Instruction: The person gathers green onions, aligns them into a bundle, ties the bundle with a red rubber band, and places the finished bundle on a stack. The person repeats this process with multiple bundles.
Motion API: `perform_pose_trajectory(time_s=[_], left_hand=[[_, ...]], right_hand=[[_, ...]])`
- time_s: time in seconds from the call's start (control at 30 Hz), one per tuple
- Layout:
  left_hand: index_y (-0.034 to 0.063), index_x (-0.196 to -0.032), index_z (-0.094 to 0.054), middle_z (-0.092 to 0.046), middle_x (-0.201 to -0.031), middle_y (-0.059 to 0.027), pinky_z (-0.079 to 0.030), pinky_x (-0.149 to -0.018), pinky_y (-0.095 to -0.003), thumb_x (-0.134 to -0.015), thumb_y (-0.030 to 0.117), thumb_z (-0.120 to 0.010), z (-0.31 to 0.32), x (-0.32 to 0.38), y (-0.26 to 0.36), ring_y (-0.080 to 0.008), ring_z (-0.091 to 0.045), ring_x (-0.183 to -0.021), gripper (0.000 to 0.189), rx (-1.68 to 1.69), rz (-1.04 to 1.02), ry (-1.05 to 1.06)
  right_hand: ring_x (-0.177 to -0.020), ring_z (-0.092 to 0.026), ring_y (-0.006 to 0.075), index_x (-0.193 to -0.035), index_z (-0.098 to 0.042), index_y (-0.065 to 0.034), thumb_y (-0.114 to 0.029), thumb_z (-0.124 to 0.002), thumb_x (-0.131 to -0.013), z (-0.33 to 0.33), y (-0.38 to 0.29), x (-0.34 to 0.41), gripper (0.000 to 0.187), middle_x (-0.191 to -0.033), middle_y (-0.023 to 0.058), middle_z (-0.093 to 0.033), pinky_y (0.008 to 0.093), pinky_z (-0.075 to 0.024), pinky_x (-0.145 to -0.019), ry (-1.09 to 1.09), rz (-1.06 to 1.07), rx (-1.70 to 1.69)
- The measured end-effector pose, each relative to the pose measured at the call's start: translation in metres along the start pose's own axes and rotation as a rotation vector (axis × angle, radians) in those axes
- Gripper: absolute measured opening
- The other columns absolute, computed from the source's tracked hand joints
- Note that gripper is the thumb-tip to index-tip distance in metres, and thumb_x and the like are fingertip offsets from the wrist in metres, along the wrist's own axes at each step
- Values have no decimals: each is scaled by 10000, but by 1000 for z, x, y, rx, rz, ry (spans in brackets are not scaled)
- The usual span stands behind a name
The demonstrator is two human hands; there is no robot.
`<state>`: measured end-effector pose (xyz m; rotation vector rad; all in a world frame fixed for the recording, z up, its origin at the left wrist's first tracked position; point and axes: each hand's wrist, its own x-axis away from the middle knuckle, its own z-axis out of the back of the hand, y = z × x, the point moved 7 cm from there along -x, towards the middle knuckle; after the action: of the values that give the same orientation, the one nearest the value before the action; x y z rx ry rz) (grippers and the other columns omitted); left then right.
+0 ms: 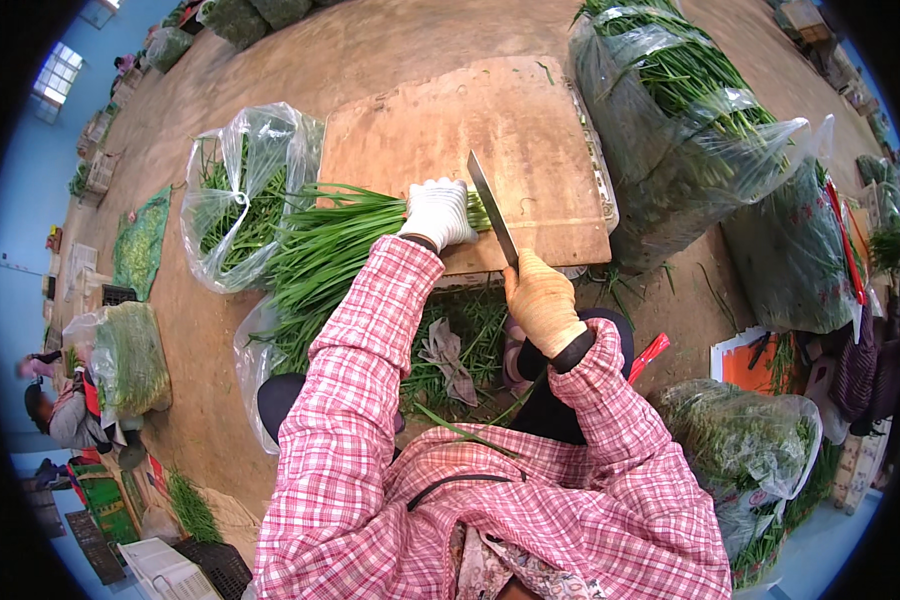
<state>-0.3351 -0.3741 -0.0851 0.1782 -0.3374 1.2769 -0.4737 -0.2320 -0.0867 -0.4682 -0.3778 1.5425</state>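
Observation:
On a wooden board [450, 127], my left hand [440, 214], in a white knit glove, presses down on a bundle of long green leafy stalks [330, 247]. The pale cut ends show just right of that glove, and the leaves hang over the board's left edge. My right hand [544, 300], in a tan glove, grips the handle of a long-bladed knife [493, 206] at the board's near edge. The blade slants up and left over the board, close beside the stalk ends. Whether it touches them I cannot tell.
A clear plastic bag of greens [251, 199] stands left of the board, a larger stuffed bag [667, 135] to its right. Loose stalks and a cloth [450, 360] lie below the near edge. More filled bags [742, 450] sit at the right. A person [79, 420] sits far left.

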Motion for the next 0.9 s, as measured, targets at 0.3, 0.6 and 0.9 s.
perform_pose_trajectory(time_s=[0.3, 0.6, 0.9], left_hand=[[111, -1243, -636, -678, -1203, -126, -499, -977, -487, -620, 487, -873, -6, -2, 0, -307, -644, -1160, 766, 3, -34, 29], [113, -1242, -647, -678, -1191, -118, -507, -958, -477, -640, 477, -849, -4, -1, 2, -300, -646, -1151, 731, -16, -36, 61], [73, -1283, -610, -657, -1208, -155, -505, -967, -487, -581, 525, -885, -10, -5, -2, -328, -645, -1147, 879, 23, -39, 64]], right_hand=[[-726, -688, 475, -900, -658, 9, -278, -600, -987, -19, 1, -42, 306, -752, 278, -681, 555, -558, -676, -166, -89, -86], [-919, -730, 427, -923, -692, 34, -155, -588, -924, -20, -17, -55, 215, -934, 305, -712, 497, -583, -776, -228, 25, -9], [-1045, -714, 404, -1067, -720, 29, -191, -613, -909, -60, 10, -82, 292, -1033, 286, -727, 476, -565, -903, -301, -212, -63]])
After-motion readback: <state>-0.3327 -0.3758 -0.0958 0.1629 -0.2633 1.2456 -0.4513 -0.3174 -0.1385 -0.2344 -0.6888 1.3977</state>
